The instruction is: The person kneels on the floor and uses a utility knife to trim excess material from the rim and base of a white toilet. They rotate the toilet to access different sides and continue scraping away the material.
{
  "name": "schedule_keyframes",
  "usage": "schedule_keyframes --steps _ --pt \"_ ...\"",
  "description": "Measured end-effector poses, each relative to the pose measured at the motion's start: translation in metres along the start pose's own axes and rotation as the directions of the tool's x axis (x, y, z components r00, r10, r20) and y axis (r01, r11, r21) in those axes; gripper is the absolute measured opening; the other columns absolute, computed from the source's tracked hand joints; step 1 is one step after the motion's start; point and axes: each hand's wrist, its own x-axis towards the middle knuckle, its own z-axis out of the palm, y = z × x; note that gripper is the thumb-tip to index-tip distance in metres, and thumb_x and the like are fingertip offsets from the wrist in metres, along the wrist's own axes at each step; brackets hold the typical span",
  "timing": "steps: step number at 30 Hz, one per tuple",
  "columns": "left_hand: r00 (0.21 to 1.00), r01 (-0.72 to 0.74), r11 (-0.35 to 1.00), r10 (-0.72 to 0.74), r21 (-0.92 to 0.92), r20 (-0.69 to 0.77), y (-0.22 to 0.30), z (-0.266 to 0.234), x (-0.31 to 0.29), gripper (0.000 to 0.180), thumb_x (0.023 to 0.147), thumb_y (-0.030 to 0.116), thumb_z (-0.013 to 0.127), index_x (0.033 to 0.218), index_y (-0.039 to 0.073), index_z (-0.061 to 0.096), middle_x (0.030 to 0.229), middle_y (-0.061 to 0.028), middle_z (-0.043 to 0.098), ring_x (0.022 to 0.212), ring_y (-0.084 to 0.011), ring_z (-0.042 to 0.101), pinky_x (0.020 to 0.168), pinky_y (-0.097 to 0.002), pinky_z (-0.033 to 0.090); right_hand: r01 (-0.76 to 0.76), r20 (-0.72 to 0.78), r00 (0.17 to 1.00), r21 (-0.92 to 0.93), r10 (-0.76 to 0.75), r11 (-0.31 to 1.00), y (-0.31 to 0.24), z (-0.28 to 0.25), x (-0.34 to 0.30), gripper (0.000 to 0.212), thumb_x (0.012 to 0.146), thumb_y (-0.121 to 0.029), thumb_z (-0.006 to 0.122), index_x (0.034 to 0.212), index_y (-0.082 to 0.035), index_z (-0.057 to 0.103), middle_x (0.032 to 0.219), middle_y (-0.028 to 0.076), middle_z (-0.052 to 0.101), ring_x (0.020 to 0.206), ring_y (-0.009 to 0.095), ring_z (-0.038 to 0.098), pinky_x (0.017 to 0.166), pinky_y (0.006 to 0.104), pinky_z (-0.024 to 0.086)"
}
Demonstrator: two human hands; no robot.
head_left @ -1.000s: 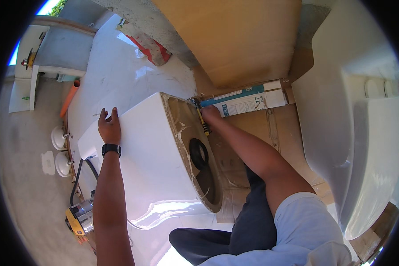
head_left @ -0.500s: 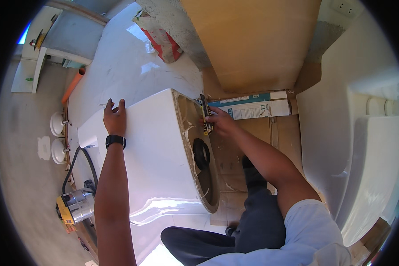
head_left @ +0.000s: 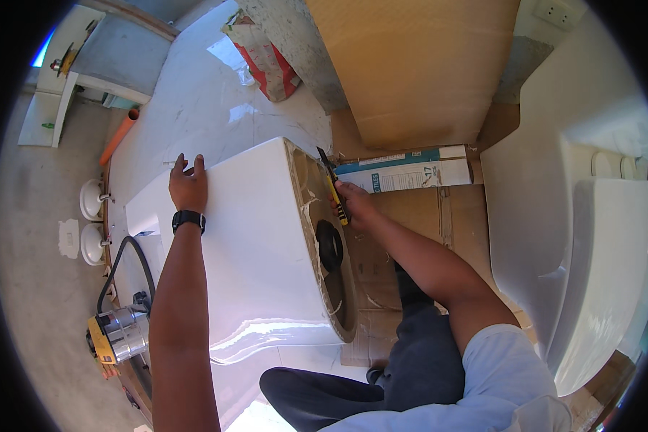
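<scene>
A glossy white ceramic toilet [head_left: 248,230] lies tipped over, its hollow base turned to the right. Ragged pale residue clings along the base rim, and a black rubber ring [head_left: 330,246] shows inside the opening. My left hand [head_left: 189,189] lies on the toilet's upper left side, fingers stretched out and holding nothing. In my right hand [head_left: 354,204] is a yellow and black utility knife [head_left: 335,189], gripped by its handle just beside the base rim. Its dark blade points up and away; whether it touches the rim I cannot tell.
Flattened cardboard [head_left: 403,223] covers the floor at right, with a white and teal tile box [head_left: 417,173] on it. Another white ceramic fixture [head_left: 554,237] stands far right. A red and white bag [head_left: 265,65] sits behind. At left are a vacuum cleaner [head_left: 122,335] and an orange pipe [head_left: 119,137].
My right hand has shifted slightly right and down, and the knife has tilted, its blade now leaning up and left. My left hand stays on the toilet.
</scene>
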Motion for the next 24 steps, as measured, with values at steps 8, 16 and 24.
schedule_keyframes --steps 8,16,24 --pt "1.000 0.010 1.000 -0.010 -0.009 0.000 -0.001 0.001 0.001 0.066 0.094 0.042 0.071 0.140 -0.004 0.058 0.128 -0.0200 0.068 0.106 -0.0271 0.072 0.092 -0.0388 0.057 0.175 -0.252 0.932 -0.322 -0.262 0.930 0.008 0.023 0.018 0.042 0.106 -0.034 0.051 0.135 -0.007 0.062 0.110 0.012 0.069 0.098 0.024 0.066 0.091 0.0381 0.051" --pt "1.000 0.012 1.000 -0.012 -0.026 -0.008 0.002 0.000 -0.001 0.069 0.092 0.043 0.073 0.141 -0.004 0.058 0.129 -0.0199 0.067 0.109 -0.0276 0.071 0.094 -0.0393 0.056 0.243 -0.205 0.852 -0.661 -0.482 0.710 0.026 0.032 0.038 0.043 0.101 -0.037 0.056 0.125 -0.003 0.068 0.118 0.025 0.070 0.110 0.040 0.067 0.093 0.0445 0.051" --pt "1.000 0.016 1.000 -0.016 -0.024 -0.001 0.004 0.000 -0.001 0.072 0.091 0.046 0.073 0.141 -0.004 0.058 0.129 -0.0194 0.067 0.110 -0.0274 0.070 0.094 -0.0397 0.056 0.233 -0.196 0.887 -0.592 -0.418 0.772 0.013 0.041 0.018 0.039 0.099 -0.033 0.058 0.114 0.000 0.073 0.101 0.025 0.073 0.099 0.037 0.069 0.087 0.0428 0.051"
